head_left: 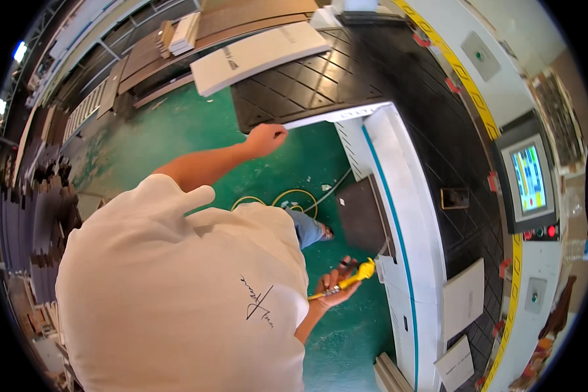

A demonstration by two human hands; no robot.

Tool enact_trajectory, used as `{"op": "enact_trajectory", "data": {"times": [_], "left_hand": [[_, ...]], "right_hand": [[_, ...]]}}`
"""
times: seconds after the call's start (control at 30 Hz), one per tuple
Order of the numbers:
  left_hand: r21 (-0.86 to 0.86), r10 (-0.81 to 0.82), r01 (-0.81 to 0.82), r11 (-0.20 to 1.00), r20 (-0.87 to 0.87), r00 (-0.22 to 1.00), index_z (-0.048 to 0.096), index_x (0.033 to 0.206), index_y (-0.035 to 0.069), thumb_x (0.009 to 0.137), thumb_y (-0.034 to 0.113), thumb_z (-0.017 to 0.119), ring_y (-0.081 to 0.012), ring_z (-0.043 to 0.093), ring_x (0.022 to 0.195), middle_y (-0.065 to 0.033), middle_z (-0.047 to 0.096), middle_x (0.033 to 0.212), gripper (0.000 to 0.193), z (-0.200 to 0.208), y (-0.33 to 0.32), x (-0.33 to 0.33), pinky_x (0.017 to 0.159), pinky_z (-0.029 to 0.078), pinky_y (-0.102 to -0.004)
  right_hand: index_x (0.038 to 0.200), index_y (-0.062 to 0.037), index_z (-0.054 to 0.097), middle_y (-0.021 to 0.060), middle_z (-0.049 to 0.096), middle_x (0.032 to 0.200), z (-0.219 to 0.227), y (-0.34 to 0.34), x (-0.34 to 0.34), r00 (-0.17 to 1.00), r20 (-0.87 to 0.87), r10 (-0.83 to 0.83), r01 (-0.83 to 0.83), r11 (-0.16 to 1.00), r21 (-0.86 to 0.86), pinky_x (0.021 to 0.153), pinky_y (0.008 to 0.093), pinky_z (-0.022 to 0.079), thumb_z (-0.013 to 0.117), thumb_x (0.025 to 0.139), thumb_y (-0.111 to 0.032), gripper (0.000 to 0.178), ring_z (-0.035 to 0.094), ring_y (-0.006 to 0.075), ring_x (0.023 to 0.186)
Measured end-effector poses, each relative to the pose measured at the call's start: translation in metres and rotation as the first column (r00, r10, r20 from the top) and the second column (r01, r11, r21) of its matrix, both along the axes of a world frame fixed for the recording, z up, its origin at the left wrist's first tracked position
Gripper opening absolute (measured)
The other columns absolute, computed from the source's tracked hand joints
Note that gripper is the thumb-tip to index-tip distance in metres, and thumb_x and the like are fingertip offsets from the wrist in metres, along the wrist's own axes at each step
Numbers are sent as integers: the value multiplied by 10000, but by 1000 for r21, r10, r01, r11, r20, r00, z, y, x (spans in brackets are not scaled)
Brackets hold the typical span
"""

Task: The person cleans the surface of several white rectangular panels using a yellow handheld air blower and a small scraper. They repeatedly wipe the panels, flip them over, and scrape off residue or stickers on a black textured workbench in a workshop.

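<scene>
My right hand (334,289) is wrapped round a yellow air blow gun (360,271), its yellow head pointing toward the white machine side. A metal fitting and a yellow hose show at the gun's lower end. My left hand (266,139) is closed beside the corner of the black machine table (287,91); a small dark spot shows between its fingers, and what it holds, if anything, I cannot make out. My body, in a cream shirt, leans over the green floor.
Long pale packages (261,55) lie across the table's far end. White boxes (464,297) rest on the black bed at right, near a lit control screen (528,178). A yellow hose (297,193) coils on the floor. Stacked dark boards (36,222) stand at left.
</scene>
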State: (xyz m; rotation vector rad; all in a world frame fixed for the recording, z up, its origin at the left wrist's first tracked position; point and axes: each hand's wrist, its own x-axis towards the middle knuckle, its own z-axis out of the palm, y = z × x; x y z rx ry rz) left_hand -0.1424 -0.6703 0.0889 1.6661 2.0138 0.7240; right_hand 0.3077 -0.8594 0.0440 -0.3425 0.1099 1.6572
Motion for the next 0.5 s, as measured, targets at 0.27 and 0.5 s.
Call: {"op": "enact_trajectory", "data": {"times": [0.27, 0.5], "left_hand": [[235, 556, -517, 823, -151, 817, 740, 1131, 57, 903, 291, 674, -375, 695, 1014, -183, 739, 1077, 334, 6, 16, -214, 916, 550, -455], [-77, 911, -910, 407, -41, 411, 543, 1428, 70, 824, 397, 800, -427, 589, 1235, -198, 492, 1473, 733, -15, 35, -353, 1068, 498, -464]], "right_hand": [[1519, -136, 474, 99, 657, 1267, 58, 43, -120, 880, 172, 443, -425, 896, -128, 940, 491, 496, 530, 1010, -659, 732, 577, 273, 1197], [1420, -97, 543, 107, 660, 1052, 116, 174, -255, 282, 586, 760, -769, 544, -336, 660, 352, 532, 343, 1109, -584, 612, 654, 254, 897]]}}
